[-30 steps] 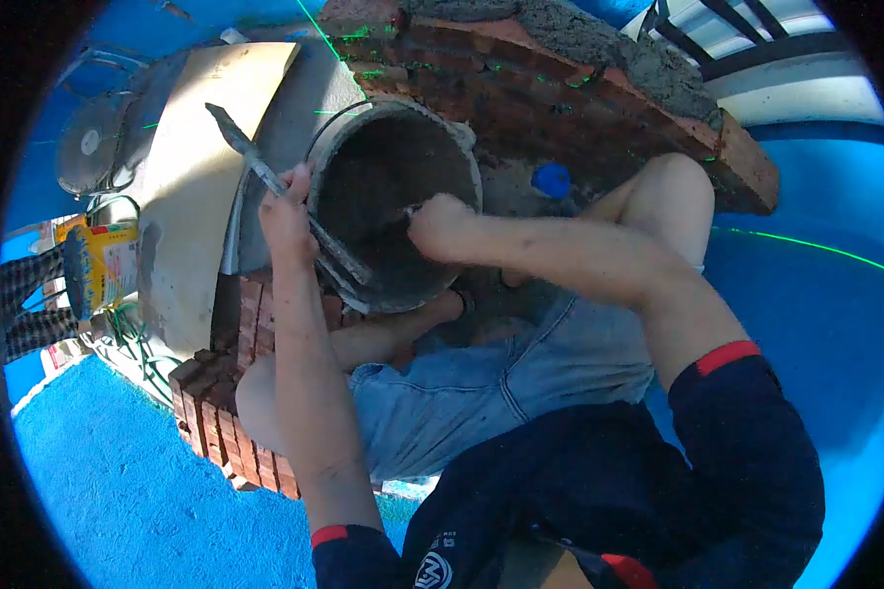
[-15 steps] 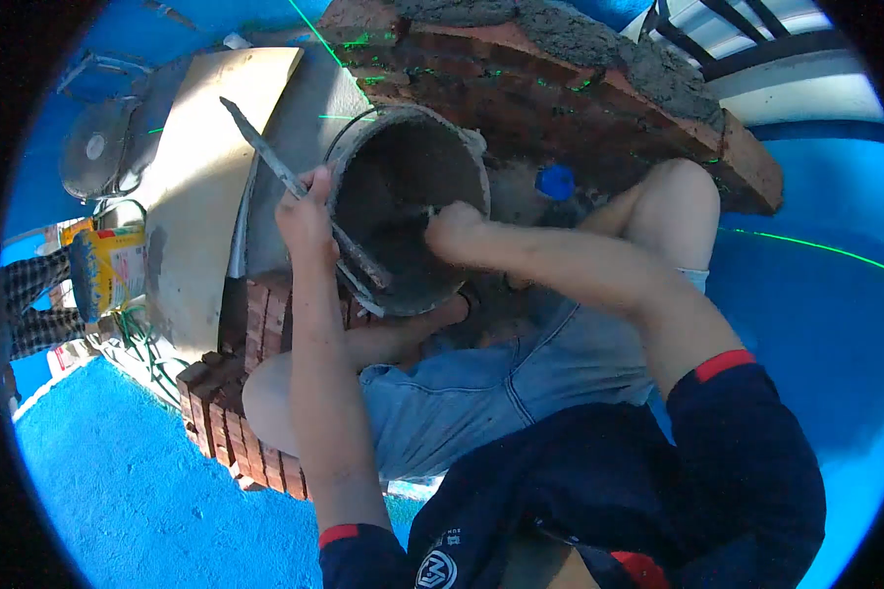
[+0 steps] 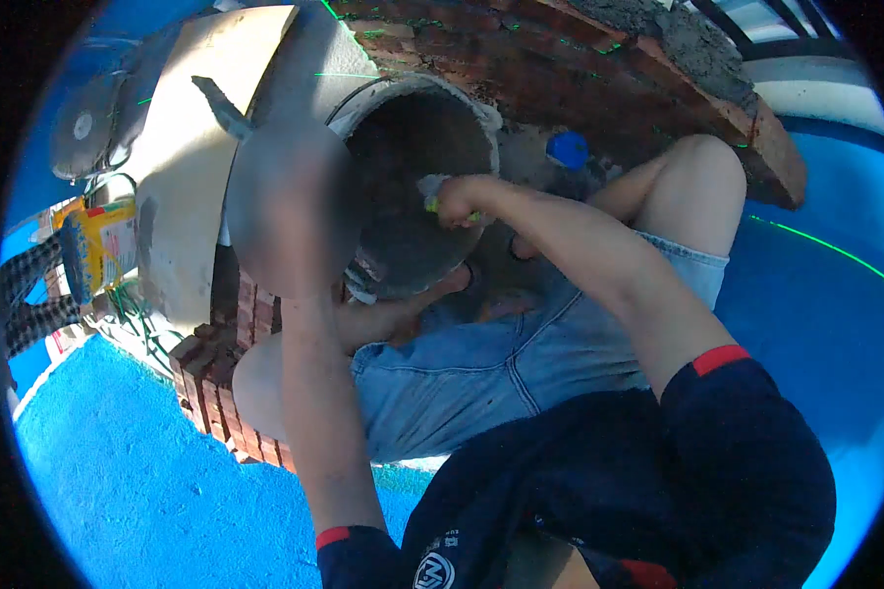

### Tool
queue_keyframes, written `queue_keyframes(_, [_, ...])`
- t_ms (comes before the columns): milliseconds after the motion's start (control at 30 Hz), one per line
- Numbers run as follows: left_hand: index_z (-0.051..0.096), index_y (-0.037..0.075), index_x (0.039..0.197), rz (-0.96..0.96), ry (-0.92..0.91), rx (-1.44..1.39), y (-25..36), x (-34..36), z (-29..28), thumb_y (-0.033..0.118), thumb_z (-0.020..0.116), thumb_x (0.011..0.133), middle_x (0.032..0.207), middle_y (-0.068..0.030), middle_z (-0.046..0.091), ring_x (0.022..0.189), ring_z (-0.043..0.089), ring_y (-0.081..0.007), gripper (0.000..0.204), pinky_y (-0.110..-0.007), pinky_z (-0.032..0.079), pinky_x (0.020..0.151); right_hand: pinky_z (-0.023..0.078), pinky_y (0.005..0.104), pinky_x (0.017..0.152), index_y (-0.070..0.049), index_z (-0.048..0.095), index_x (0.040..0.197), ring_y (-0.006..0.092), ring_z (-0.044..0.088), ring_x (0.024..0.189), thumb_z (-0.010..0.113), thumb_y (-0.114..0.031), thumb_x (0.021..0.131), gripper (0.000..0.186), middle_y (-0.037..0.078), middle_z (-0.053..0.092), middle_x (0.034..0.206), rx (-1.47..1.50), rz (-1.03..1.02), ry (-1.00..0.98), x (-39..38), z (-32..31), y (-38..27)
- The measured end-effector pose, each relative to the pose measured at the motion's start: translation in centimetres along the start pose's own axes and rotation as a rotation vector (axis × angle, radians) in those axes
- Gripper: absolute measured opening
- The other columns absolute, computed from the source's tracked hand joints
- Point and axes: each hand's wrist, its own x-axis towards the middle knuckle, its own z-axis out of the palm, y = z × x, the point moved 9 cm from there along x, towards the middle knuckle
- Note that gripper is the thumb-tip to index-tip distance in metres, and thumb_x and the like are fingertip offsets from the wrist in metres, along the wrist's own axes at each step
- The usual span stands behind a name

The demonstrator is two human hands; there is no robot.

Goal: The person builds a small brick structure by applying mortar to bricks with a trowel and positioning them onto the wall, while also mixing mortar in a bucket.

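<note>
Right below you, over your dark shirt point(image 3: 599, 471) and denim shorts point(image 3: 452, 383), it's all about the bucket point(image 3: 491, 147), sitting just past your lap by your feet with its mouth facing up at you. Your right hand point(image 3: 462, 201) is over the mouth, fingers curled tight round a green-handled tool point(image 3: 431, 204). Your left hand point(image 3: 300, 211) is by the left rim but smeared by a round blur, so I honestly can't tell what those fingers are doing; a long grey stick point(image 3: 219, 103) pokes out of the blur's upper left. Stacked bricks point(image 3: 198, 378) sit by your left knee, and a blue round thing point(image 3: 568, 150) is on the ground right of the bucket. Further out you've got a tan board point(image 3: 192, 147) on the left, a yellow container point(image 3: 113, 250) beyond it, and a brick wall point(image 3: 580, 69) across the top
</note>
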Motion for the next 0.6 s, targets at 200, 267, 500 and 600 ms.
queue_keyframes(200, [0.065, -0.006, 0.097, 0.021, -0.038, -0.012, -0.5, 0.0, -0.6, 0.013, 0.063, 0.090, 0.101, -0.0119, 0.068, 0.091, 0.062, -0.0181, 0.020, -0.029, 0.047, 0.085, 0.049, 0.0493, 0.069, -0.012, 0.066, 0.109, 0.0308, 0.062, 0.090, 0.070, -0.016, 0.075, 0.034, 0.009, 0.066, 0.102, -0.574, -0.219, -0.048, -3.1, -0.6, -8.3])
queue_keyframes(267, [0.065, -0.006, 0.100, 0.198, -0.054, 0.208, 1.6, 0.1, 0.3, 0.012, 0.062, 0.090, 0.099, -0.0115, 0.068, 0.089, 0.063, -0.0177, 0.020, -0.029, 0.048, 0.083, 0.050, 0.0486, 0.068, -0.013, 0.065, 0.112, 0.0291, 0.063, 0.089, 0.071, -0.019, 0.076, 0.037, 0.008, 0.067, 0.102, -0.416, -0.105, -0.012, -2.1, -0.7, -6.7])
queue_keyframes(500, [0.066, -0.004, 0.102, 0.058, -0.019, 0.097, 1.4, 0.3, 0.2, 0.019, 0.063, 0.091, 0.095, -0.0061, 0.066, 0.084, 0.058, -0.0139, 0.026, -0.027, 0.046, 0.078, 0.047, 0.0379, 0.056, -0.004, 0.069, 0.075, 0.0200, 0.061, 0.061, 0.072, -0.024, 0.073, 0.020, 0.006, 0.061, 0.060, 0.803, 0.013, 0.325, -6.3, -1.1, -6.2])
queue_keyframes(600, [0.066, -0.002, 0.104, 0.038, -0.047, 0.093, 1.0, 0.8, -0.7, 0.022, 0.061, 0.092, 0.097, -0.0063, 0.066, 0.087, 0.058, -0.0147, 0.027, -0.029, 0.046, 0.080, 0.042, 0.0313, 0.048, -0.003, 0.064, 0.078, 0.0144, 0.054, 0.051, 0.072, -0.017, 0.071, 0.017, 0.005, 0.058, 0.060, 1.109, -0.195, 0.352, -7.7, -0.5, -6.8])
